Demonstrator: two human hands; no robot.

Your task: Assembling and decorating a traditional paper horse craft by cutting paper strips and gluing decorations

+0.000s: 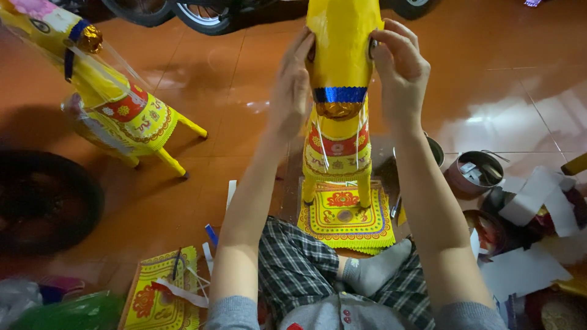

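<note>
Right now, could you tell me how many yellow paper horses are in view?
2: one paper horse between the left hand and right hand, another on the floor, upper left.

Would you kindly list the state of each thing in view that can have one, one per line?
Yellow paper horse: upright, legs on a patterned mat, held on both sides.
Left hand: pressed flat against the horse's side.
Right hand: fingers curled on the horse's other side.
Second paper horse: standing tilted on the floor, wrapped in clear film, untouched.
Patterned mat: lying flat under the horse.
Metal pot: open, paper scraps inside.
</note>
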